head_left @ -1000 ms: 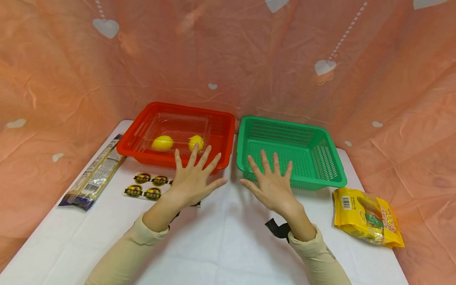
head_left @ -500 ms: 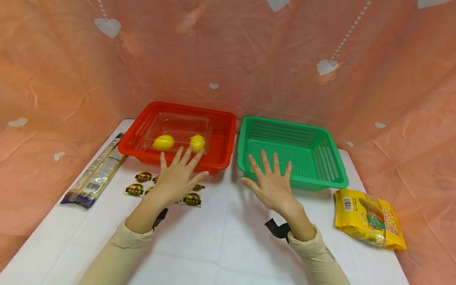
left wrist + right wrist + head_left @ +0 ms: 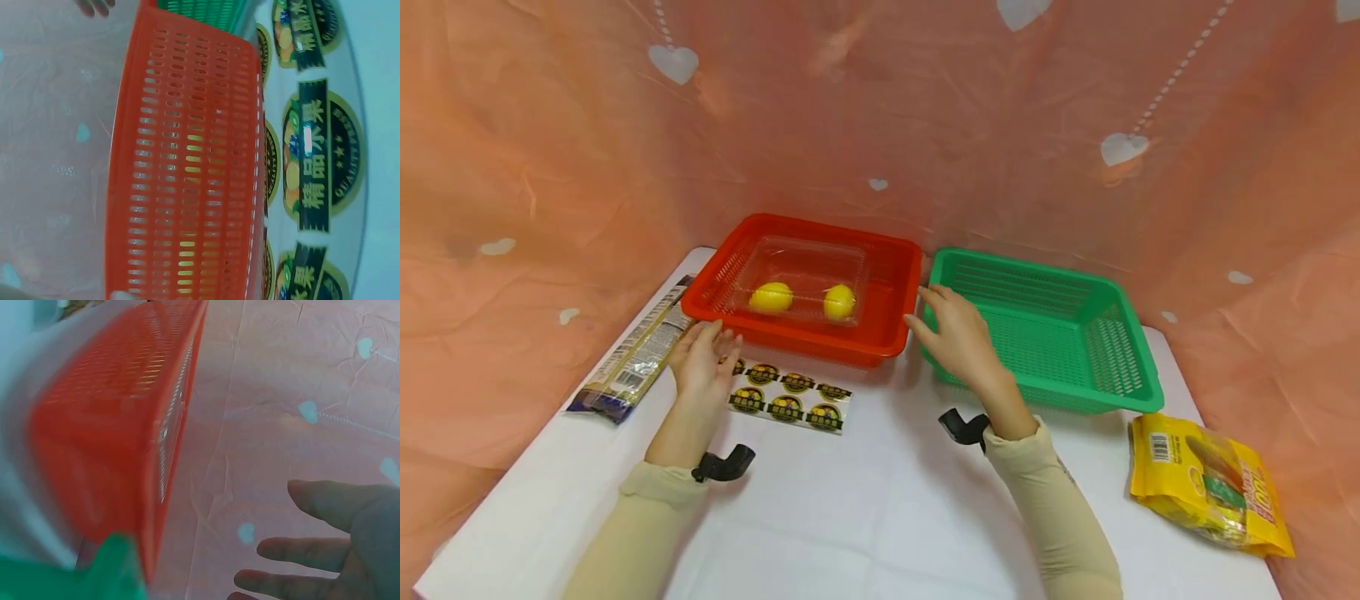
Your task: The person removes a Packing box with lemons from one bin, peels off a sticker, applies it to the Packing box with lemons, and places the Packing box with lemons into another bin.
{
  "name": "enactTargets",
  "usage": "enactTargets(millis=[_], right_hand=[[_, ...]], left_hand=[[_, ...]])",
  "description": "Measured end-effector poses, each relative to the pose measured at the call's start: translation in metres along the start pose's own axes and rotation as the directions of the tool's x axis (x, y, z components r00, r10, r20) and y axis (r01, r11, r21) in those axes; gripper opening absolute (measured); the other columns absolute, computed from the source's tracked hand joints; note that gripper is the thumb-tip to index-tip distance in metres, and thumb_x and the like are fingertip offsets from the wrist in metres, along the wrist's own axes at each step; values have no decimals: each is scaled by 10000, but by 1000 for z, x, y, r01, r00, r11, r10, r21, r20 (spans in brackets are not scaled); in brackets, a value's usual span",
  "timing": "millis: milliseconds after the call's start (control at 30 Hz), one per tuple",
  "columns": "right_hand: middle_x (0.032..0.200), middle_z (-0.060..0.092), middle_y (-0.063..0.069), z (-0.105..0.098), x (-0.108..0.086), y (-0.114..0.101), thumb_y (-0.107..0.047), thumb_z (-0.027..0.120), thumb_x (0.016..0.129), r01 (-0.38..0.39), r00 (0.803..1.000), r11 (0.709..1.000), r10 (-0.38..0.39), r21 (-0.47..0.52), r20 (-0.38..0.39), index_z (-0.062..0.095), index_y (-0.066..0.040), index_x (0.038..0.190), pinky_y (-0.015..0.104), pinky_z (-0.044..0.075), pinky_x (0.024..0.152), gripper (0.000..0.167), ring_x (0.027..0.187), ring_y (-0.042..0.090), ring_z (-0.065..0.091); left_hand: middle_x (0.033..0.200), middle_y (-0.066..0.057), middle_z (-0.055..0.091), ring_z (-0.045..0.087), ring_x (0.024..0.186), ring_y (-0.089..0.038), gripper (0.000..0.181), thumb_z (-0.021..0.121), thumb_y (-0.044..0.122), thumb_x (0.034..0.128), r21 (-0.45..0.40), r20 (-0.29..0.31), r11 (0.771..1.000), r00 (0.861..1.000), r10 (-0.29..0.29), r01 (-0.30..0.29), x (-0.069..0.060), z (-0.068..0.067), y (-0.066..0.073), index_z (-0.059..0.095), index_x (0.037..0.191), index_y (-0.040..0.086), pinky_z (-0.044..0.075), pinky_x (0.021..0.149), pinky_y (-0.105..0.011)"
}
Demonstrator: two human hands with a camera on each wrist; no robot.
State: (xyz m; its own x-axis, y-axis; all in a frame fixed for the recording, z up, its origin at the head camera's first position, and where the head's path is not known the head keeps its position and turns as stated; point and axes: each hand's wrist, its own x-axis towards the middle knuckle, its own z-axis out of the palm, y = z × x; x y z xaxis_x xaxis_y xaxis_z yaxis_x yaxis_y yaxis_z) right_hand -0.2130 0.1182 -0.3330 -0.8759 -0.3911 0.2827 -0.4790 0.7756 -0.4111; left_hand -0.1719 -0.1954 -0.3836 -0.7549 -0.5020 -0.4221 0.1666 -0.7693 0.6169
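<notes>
Head view shows both hands empty at the red basket (image 3: 805, 337). The left hand (image 3: 700, 367) is by its front left corner, fingers loosely bent; whether they touch the rim I cannot tell. The right hand (image 3: 957, 333) points its parted fingers at the right side, over the green basket's (image 3: 1045, 346) near left corner; the right wrist view shows them clear of the red wall. Inside the red basket sits a clear plastic box (image 3: 805, 262), with two yellow fruits (image 3: 771, 297) visible through it.

For a sound hold on the red basket, I judge, the hands want matching places on its short sides, fingers beneath the rim and thumbs above, keeping it level so the fruits do not roll. The box looks thin and is best not squeezed. Between the baskets the gap is narrow, so flat right fingers would avoid nudging the green one.

Just in front lies a sticker sheet (image 3: 786, 404), its left end hidden by the left hand. Beside the basket's left side a long packet (image 3: 640, 354) is near enough to be knocked. Close behind, the pink curtain (image 3: 880, 108) leaves little room backward, while the yellow bag (image 3: 1210, 483) lies well apart, near the green basket's right front corner, and hinders nothing
</notes>
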Motion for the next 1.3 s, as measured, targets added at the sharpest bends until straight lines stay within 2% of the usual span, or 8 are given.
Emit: enactTargets(millis=[67, 200, 400, 567, 633, 767, 933, 1300], right_hand=[[1428, 517, 218, 1, 17, -7, -283, 628, 987, -16, 999, 999, 14, 50, 44, 542, 43, 1384, 519, 389, 1086, 521, 1325, 372, 471], [1403, 545, 209, 2, 57, -14, -263, 615, 997, -57, 992, 984, 36, 166, 122, 527, 53, 1393, 484, 463, 1014, 513, 1131, 380, 594], [1395, 548, 217, 14, 115, -10, -232, 612, 1001, -149, 976, 936, 87, 319, 201, 519, 76, 1387, 448, 471, 1017, 503, 1169, 364, 582], [1446, 487, 230, 40, 146, -1, -180, 634, 987, -244, 961, 810, 127, 533, 247, 466, 83, 1421, 434, 451, 1052, 535, 1277, 351, 515], [1482, 447, 219, 50, 153, 4, -160, 652, 976, -276, 954, 744, 137, 609, 265, 437, 72, 1445, 442, 435, 1068, 566, 1306, 352, 485], [1490, 442, 173, 62, 159, 15, -153, 683, 955, -346, 935, 656, 183, 671, 303, 440, 34, 1456, 428, 421, 1084, 588, 1318, 332, 452], [1442, 468, 157, 70, 158, 25, -139, 693, 945, -429, 903, 576, 246, 696, 353, 479, 30, 1419, 412, 443, 1064, 547, 1260, 307, 453], [1437, 490, 131, 84, 153, 35, -136, 687, 949, -528, 847, 519, 264, 672, 462, 495, -50, 1436, 474, 427, 1074, 530, 1249, 321, 509]], left_hand=[[952, 1, 516, 535, 715, -144, 296, 602, -42, 948, 16, -22, 999, 999, -28, 29, 4, 1, -1, 407, 1092, 127, 571, 781, -276], [1308, -18, 374, 523, 877, -166, 411, 583, -67, 945, 77, -31, 997, 999, 31, -29, 13, 6, -9, 338, 1202, 141, 509, 961, -389], [1470, -75, 268, 554, 988, -179, 534, 609, -86, 923, 135, -46, 988, 995, 85, -78, 21, 2, -14, 313, 1319, 115, 523, 904, -390], [1286, -47, 297, 534, 952, -147, 448, 612, -95, 916, 135, -32, 984, 992, 122, -117, 22, -5, -20, 350, 1202, 127, 594, 715, -290], [1217, -33, 294, 530, 928, -151, 427, 609, -101, 915, 121, -27, 983, 990, 141, -136, 22, -6, -23, 348, 1156, 137, 595, 664, -269], [1165, -27, 288, 523, 909, -156, 431, 608, -112, 913, 106, -21, 981, 986, 166, -163, 21, -8, -30, 342, 1135, 143, 592, 640, -256], [1148, -33, 299, 529, 869, -139, 440, 619, -107, 909, 105, 0, 977, 983, 186, -185, 20, -8, -36, 346, 1155, 135, 593, 646, -260], [1077, -36, 325, 544, 787, -122, 421, 615, -121, 907, 99, 16, 967, 972, 233, -233, 19, -10, -39, 351, 1120, 128, 595, 642, -270]])
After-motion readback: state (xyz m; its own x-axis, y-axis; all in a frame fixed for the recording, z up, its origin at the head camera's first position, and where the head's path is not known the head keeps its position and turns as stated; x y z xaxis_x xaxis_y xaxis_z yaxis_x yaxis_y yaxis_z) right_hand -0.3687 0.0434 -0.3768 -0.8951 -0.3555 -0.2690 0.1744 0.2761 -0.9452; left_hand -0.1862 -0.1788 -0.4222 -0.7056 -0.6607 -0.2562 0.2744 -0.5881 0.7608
